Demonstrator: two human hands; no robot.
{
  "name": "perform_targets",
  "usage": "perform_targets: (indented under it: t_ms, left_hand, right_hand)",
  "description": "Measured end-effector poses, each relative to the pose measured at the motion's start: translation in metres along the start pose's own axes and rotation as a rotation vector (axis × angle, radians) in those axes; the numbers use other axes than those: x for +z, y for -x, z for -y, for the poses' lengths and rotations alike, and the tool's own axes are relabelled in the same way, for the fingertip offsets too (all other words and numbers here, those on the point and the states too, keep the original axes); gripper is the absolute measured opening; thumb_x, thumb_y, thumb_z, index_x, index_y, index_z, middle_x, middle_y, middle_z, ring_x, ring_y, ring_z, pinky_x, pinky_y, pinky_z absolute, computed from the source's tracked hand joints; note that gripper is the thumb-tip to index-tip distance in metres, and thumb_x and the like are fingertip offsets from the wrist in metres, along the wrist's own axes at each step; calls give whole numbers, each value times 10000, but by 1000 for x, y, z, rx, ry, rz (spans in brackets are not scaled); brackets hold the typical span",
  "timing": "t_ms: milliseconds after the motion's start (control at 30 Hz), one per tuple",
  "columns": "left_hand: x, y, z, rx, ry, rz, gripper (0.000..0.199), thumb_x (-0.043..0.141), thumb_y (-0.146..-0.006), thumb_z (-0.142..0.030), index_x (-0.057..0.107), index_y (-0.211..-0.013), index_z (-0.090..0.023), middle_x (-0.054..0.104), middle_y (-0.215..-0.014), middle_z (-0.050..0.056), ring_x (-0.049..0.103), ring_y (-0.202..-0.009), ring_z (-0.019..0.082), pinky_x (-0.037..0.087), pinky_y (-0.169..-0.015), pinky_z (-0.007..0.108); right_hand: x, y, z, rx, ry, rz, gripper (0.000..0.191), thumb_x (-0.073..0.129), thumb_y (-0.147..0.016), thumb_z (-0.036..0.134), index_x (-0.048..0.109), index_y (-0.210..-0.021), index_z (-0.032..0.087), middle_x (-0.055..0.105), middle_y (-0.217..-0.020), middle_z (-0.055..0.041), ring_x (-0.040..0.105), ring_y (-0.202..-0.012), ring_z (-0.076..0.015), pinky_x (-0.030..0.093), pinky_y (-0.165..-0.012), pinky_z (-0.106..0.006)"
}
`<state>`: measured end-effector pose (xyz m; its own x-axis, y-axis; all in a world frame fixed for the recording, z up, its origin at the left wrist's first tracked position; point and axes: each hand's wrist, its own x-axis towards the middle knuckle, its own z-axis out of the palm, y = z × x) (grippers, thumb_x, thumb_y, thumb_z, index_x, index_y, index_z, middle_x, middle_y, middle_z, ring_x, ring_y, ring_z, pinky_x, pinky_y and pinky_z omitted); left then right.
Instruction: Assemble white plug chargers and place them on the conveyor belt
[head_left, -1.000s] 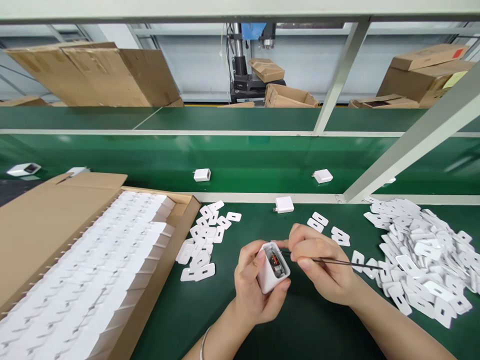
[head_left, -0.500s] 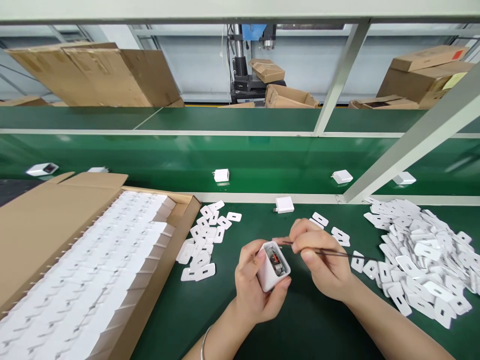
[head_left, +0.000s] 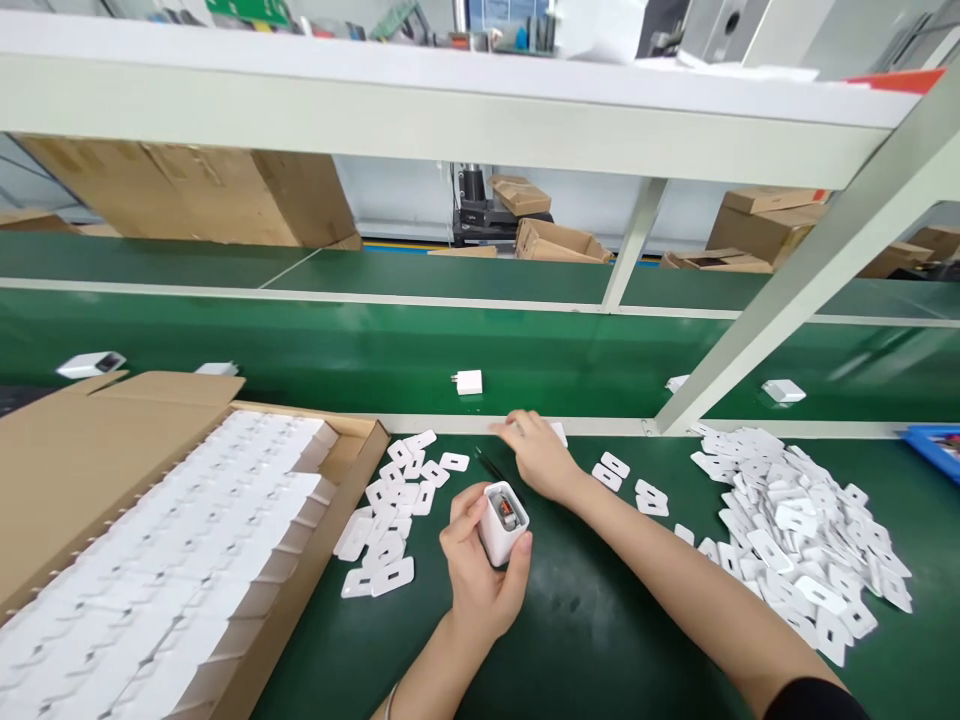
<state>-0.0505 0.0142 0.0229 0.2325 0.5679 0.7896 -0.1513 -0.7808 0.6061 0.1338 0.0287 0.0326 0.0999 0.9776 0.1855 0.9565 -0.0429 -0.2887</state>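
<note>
My left hand [head_left: 480, 570] is closed around a white charger housing [head_left: 495, 545], holding it tilted with its open end up. Red and metal parts show inside the housing. Over the table's far edge reaches my right hand [head_left: 536, 455], its fingers stretched out to the left and nothing visible in them. Dark tweezers [head_left: 489, 464] show against the green table just below and left of that hand. Behind the right hand, a white charger [head_left: 559, 433] is partly hidden. Loose white cover plates [head_left: 394, 575] lie left of the housing.
A cardboard box [head_left: 352, 480] with rows of white pieces stands at left. A large heap of white plates [head_left: 795, 530] lies at right. Beyond the table edge, a green conveyor belt [head_left: 360, 360] carries several chargers, one a white charger [head_left: 469, 382]. A slanted post [head_left: 757, 310] rises at right.
My right hand has left the housing, let go of the tweezers and moved forward to the table's far edge. My left hand still holds the housing. The view has tilted up.
</note>
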Motion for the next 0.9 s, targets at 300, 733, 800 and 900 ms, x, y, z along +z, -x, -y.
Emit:
perform_targets:
  t_ms: [300, 733, 800, 900]
  left_hand:
    - [14, 20, 21, -54, -101, 73, 451, 602, -982, -229, 399, -1382, -185, 568, -1285, 194, 637, -1177, 307, 566, -890, 437]
    - [11, 32, 34, -237, 16, 103, 399, 618, -986, -343, 452, -1301, -162, 559, -1258, 206, 639, -1181, 321, 575, -911, 478]
    - [9, 32, 31, -324, 24, 123, 413, 624, -979, -435, 512, -1251, -146, 581, -1232, 213, 653, -1149, 332, 578, -917, 489]
    - [10, 33, 27, -433, 35, 166, 490, 649, -941, -579, 601, -1147, -137, 636, -1136, 194, 692, -1027, 318, 602, -875, 455]
  right_hand:
    - [-5, -124, -44, 179, 35, 111, 563, 723, -975, 320, 518, -1487, 203, 447, -1561, -140, 490, -1370, -342, 453, -1116, -559]
    - [-56, 46, -14, 56, 72, 279, 486, 878, -744, 315, 700, -1174, 177, 630, -1170, -102, 573, -1100, -297, 473, -961, -405]
    - [-54, 91, -8, 59, 88, 300, 486, 865, -759, 283, 699, -1199, 156, 642, -1172, -123, 582, -1106, -316, 467, -975, -434]
    - [-51, 144, -14, 70, 63, 224, 707, 842, -824, 356, 567, -1440, 146, 614, -1320, -154, 564, -1217, -328, 424, -1079, -472]
